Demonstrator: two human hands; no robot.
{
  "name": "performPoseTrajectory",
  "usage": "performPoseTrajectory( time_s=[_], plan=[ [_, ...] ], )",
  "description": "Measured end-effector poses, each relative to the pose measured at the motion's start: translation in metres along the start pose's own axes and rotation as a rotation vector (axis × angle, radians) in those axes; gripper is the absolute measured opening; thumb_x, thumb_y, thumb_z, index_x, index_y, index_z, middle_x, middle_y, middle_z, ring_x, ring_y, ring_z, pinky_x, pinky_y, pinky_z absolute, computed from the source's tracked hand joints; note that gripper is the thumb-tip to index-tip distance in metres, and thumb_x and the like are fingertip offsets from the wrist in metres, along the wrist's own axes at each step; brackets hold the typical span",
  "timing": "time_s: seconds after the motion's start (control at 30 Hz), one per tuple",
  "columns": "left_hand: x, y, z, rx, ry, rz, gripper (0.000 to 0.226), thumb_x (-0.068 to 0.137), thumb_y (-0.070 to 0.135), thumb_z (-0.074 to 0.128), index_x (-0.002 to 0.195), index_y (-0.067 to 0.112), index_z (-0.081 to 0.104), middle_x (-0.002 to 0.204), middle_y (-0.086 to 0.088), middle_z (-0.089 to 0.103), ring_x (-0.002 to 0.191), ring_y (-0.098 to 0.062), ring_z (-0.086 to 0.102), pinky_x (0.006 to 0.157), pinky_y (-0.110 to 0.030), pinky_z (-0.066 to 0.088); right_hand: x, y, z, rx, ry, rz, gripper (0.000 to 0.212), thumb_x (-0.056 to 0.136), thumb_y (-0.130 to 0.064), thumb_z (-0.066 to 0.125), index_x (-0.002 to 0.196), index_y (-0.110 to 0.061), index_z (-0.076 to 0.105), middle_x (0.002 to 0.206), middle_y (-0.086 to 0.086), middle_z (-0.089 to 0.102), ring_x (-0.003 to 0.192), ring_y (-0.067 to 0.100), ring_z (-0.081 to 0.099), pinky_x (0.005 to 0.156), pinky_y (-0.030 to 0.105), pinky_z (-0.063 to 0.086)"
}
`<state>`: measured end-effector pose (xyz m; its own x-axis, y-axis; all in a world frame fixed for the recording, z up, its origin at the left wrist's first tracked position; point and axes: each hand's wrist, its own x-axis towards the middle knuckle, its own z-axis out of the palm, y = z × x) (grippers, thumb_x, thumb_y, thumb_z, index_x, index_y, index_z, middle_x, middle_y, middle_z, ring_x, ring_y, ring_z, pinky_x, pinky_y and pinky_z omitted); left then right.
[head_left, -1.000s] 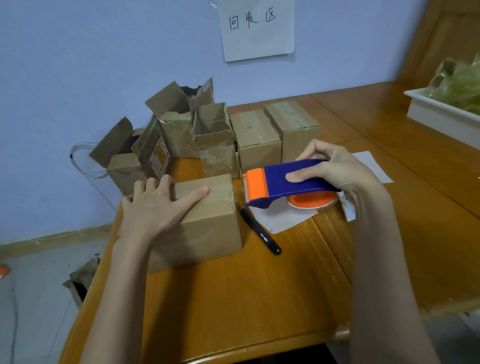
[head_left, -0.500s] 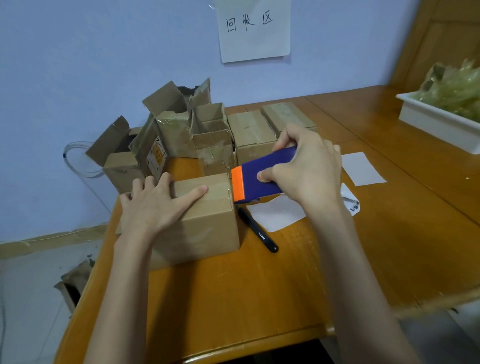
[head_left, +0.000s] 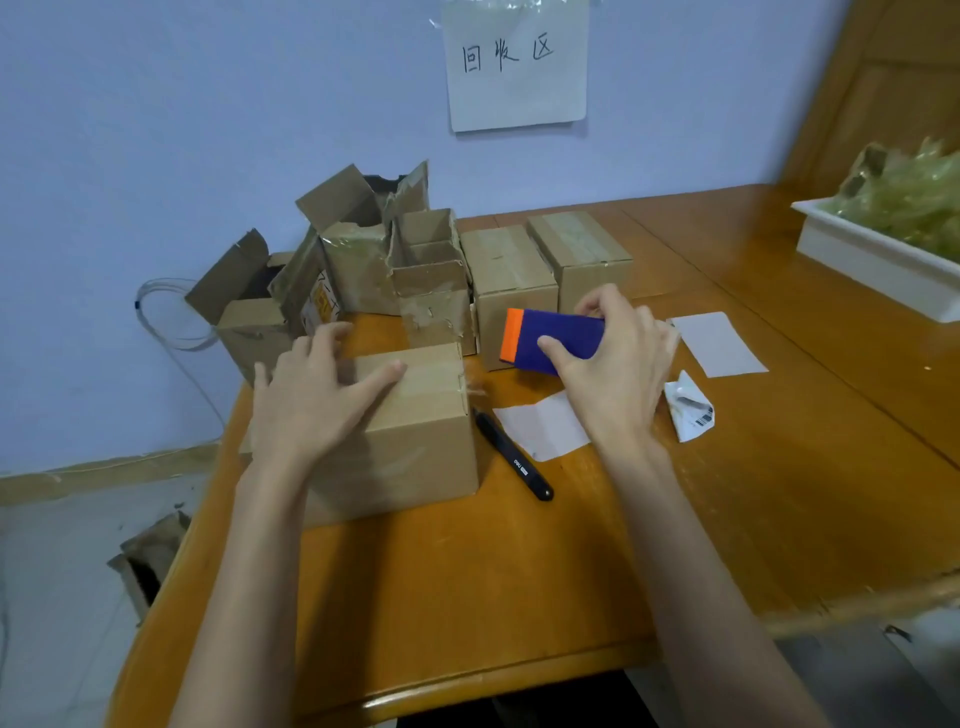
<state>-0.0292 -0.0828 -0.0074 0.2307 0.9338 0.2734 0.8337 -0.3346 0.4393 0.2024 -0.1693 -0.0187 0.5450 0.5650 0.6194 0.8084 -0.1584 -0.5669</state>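
Note:
A closed cardboard box stands on the wooden table in front of me, with clear tape along its top seam. My left hand lies flat on the box's top, fingers spread. My right hand grips a blue and orange tape dispenser, held in the air just right of the box's upper right corner. A short strip of clear tape hangs at that corner.
Several opened and sealed cardboard boxes stand at the back by the wall. A black pen, white paper sheets and a crumpled label lie right of the box. A white tray with plastic wrap sits far right.
My right hand brought the dispenser to the box's right edge, then lifted it up and away to the right. My left hand stayed on the box top.

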Motion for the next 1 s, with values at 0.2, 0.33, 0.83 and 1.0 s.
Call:
performPoseTrajectory(
  time_s=[0.2,0.33,0.83,1.0],
  plan=[
    [-0.028,-0.008,-0.014,-0.604,0.730,-0.113,0.039,0.077,0.005,0.065,0.115,0.013,0.058,0.121,-0.002,0.058,0.114,-0.006,0.054,0.103,-0.022,0.042,-0.040,0.018,0.027,-0.287,-0.111,0.121,0.040,0.066,-0.043,0.083,0.084,-0.025,0.052,0.080,-0.004,0.057,0.096,0.019,0.051,0.091,0.038,0.028],
    [-0.046,-0.019,-0.009,-0.736,0.612,-0.357,0.043,0.086,0.018,0.070,0.127,0.014,0.058,0.128,-0.001,0.060,0.119,-0.010,0.055,0.104,-0.026,0.044,-0.036,0.011,0.018,-0.224,-0.163,0.188,0.034,0.080,-0.043,0.071,0.104,-0.022,0.058,0.111,-0.001,0.058,0.117,0.021,0.045,0.101,0.038,0.026],
    [-0.061,-0.015,0.027,-0.887,0.674,-0.427,0.032,0.090,0.040,0.063,0.120,0.033,0.066,0.070,0.022,0.066,0.061,0.000,0.052,0.071,-0.023,0.049,-0.039,-0.080,0.032,0.811,-0.786,0.556,0.062,0.101,-0.049,0.032,0.155,-0.033,0.004,0.162,-0.008,0.007,0.148,0.017,0.012,0.118,0.038,0.014],
    [-0.060,-0.024,0.024,-0.955,0.531,-0.494,0.041,0.086,0.046,0.065,0.125,0.032,0.062,0.119,0.008,0.064,0.097,-0.005,0.056,0.084,-0.023,0.046,-0.028,-0.057,0.039,0.971,-0.898,0.749,0.066,0.094,-0.064,0.036,0.146,-0.024,0.040,0.147,0.000,0.046,0.136,0.019,0.040,0.114,0.038,0.029]
  ],
)
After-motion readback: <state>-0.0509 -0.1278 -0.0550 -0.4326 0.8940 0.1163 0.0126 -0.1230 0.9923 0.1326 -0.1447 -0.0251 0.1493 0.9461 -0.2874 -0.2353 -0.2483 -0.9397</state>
